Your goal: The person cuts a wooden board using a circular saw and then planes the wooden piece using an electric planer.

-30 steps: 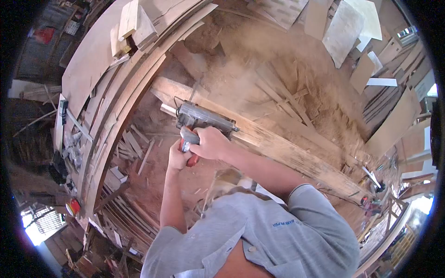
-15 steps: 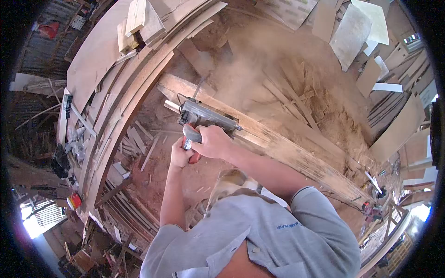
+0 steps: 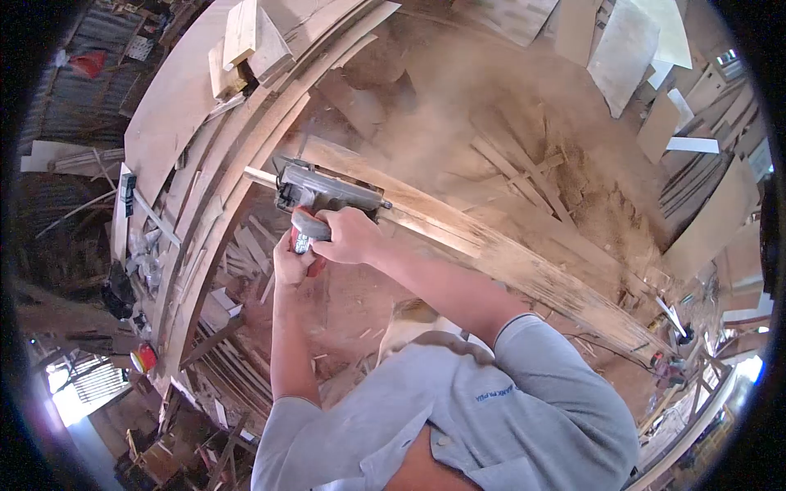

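A circular saw (image 3: pixel 332 190) with a grey metal body and a red-and-grey handle sits across a long timber beam (image 3: pixel 524 250), near its far left end. My right hand (image 3: pixel 352 236) is closed round the grey part of the saw's handle. Just left of it and lower, my left hand (image 3: pixel 291 262) grips the red part of the same handle. A narrow pale wood strip (image 3: pixel 260 176) juts out at the saw's left side. The blade is hidden beneath the body. Dust hangs in the air beyond the beam.
Curved stacked boards (image 3: pixel 192 237) stand at the left, with short wood blocks (image 3: pixel 240 41) on top. Loose planks (image 3: pixel 524 176) and sawdust lie beyond the beam. Sheet panels (image 3: pixel 626 53) lean at the upper right. A red tool (image 3: pixel 667 370) rests by the beam's near right end.
Both hands and the saw have moved left and slightly up along the beam, toward its far end. The pale strip now sticks out nearer the stacked boards. The view has shifted slightly.
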### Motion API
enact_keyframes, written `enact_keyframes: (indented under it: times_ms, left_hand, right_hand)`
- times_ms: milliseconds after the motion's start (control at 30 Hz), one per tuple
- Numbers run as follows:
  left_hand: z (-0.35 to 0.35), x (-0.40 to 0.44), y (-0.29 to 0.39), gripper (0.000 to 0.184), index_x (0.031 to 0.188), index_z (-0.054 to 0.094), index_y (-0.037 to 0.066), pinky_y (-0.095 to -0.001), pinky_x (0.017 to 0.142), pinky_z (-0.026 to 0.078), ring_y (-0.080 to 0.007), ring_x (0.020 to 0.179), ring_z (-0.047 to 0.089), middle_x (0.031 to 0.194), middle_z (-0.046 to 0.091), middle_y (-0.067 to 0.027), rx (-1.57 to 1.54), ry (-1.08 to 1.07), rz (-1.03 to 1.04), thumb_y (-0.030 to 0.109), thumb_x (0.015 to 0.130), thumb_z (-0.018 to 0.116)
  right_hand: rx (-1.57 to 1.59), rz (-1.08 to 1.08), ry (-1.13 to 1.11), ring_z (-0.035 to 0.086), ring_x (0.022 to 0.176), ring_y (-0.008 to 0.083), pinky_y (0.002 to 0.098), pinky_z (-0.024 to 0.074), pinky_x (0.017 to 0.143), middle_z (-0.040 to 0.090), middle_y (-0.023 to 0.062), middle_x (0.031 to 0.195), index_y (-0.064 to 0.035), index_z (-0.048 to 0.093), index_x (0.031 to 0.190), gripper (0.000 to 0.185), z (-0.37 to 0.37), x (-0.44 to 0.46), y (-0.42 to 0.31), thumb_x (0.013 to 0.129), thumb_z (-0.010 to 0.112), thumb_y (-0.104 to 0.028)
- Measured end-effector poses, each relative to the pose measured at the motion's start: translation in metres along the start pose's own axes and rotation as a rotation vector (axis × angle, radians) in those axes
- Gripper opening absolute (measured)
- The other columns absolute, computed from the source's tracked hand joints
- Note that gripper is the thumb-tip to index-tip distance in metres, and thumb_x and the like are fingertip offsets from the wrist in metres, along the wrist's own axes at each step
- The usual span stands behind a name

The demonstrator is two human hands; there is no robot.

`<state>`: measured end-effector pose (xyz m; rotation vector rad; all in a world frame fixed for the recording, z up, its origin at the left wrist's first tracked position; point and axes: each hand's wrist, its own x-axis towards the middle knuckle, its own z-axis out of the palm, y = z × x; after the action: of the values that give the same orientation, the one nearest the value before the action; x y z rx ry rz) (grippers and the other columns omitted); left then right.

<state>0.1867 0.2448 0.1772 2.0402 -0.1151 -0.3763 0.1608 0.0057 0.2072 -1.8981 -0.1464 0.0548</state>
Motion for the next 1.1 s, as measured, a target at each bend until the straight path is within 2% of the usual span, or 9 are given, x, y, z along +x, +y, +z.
enact_keyframes:
  times_ms: [300,500,533,667,700,833,933,1033,1100]
  left_hand:
    - [0.030,-0.067,0.093,0.067,0.132,0.065,-0.006,-0.0350,0.093,0.060,-0.0158,0.105,0.072,0.117,0.076,-0.0086,-0.045,0.126,0.044,0.005,0.075,0.098]
    - [0.087,-0.098,0.124,0.066,0.134,0.065,-0.006,-0.0332,0.095,0.060,-0.0153,0.108,0.073,0.119,0.077,-0.0113,-0.149,-0.060,0.066,0.009,0.078,0.095]
    - [0.099,-0.101,0.130,0.067,0.135,0.064,-0.007,-0.0344,0.096,0.059,-0.0160,0.110,0.073,0.118,0.077,-0.0134,-0.176,-0.115,0.081,0.022,0.083,0.094]
    - [0.144,-0.093,0.134,0.059,0.145,0.056,-0.005,-0.0393,0.104,0.055,-0.0221,0.114,0.072,0.115,0.074,-0.0175,-0.329,-0.357,0.176,0.030,0.101,0.073]
    - [0.160,-0.077,0.093,0.063,0.152,0.049,-0.002,-0.0440,0.112,0.051,-0.0312,0.124,0.068,0.129,0.069,-0.0211,-0.379,-0.499,0.053,0.024,0.099,0.072]
    - [0.221,-0.058,0.109,0.077,0.158,0.044,0.005,-0.0525,0.121,0.044,-0.0450,0.140,0.054,0.149,0.057,-0.0254,0.544,-0.389,0.674,0.020,0.090,0.077]
    - [0.272,-0.038,0.092,0.069,0.150,0.054,0.009,-0.0506,0.118,0.047,-0.0423,0.135,0.059,0.142,0.063,-0.0225,0.905,-0.355,0.930,0.018,0.087,0.081]
    - [0.294,-0.005,0.078,0.057,0.138,0.065,0.012,-0.0503,0.113,0.050,-0.0396,0.127,0.065,0.131,0.070,-0.0180,1.101,-0.741,0.594,0.017,0.084,0.084]
    - [0.284,-0.014,0.101,0.050,0.130,0.069,0.011,-0.0507,0.110,0.051,-0.0379,0.122,0.067,0.124,0.073,-0.0163,0.929,-0.681,0.664,0.014,0.083,0.085]
  right_hand:
    - [0.296,-0.095,-0.093,0.078,0.084,0.0353,0.0430,0.0601,0.079,0.079,0.0207,0.094,-0.0038,0.076,0.125,0.060,-0.046,-0.058,-0.020,0.083,0.087,-0.044]
    - [0.181,0.181,-0.106,0.079,0.093,0.0248,0.0392,0.0605,0.086,0.082,0.0138,0.099,-0.0040,0.077,0.126,0.061,-0.114,-0.138,-0.054,0.081,0.091,-0.043]
    - [0.139,0.218,-0.059,0.079,0.092,0.0236,0.0391,0.0604,0.085,0.082,0.0141,0.100,-0.0031,0.077,0.126,0.061,-0.125,-0.156,-0.056,0.081,0.091,-0.041]
    - [0.068,0.434,0.124,0.079,0.090,0.0239,0.0384,0.0609,0.085,0.082,0.0152,0.097,-0.0003,0.077,0.127,0.059,-0.184,-0.231,-0.074,0.083,0.088,-0.038]
    - [0.112,0.457,0.189,0.078,0.089,0.0206,0.0372,0.0606,0.085,0.082,0.0130,0.097,0.0000,0.077,0.127,0.057,-0.195,-0.254,-0.068,0.083,0.088,-0.035]
    - [0.093,0.464,0.433,0.073,0.088,0.0129,0.0345,0.0593,0.084,0.081,0.0072,0.095,0.0005,0.076,0.127,0.051,-0.232,-0.345,-0.063,0.084,0.086,-0.027]
    - [0.064,0.576,0.541,0.074,0.088,0.0143,0.0350,0.0593,0.085,0.081,0.0084,0.095,0.0005,0.076,0.127,0.050,-0.254,-0.411,-0.060,0.085,0.085,-0.025]
    - [0.038,0.601,0.679,0.074,0.089,0.0152,0.0354,0.0590,0.085,0.081,0.0092,0.096,-0.0001,0.077,0.127,0.049,-0.264,-0.466,-0.055,0.085,0.086,-0.025]
    - [0.054,0.599,0.746,0.074,0.089,0.0156,0.0352,0.0587,0.085,0.081,0.0096,0.096,-0.0001,0.077,0.126,0.048,-0.267,-0.500,-0.048,0.086,0.085,-0.026]
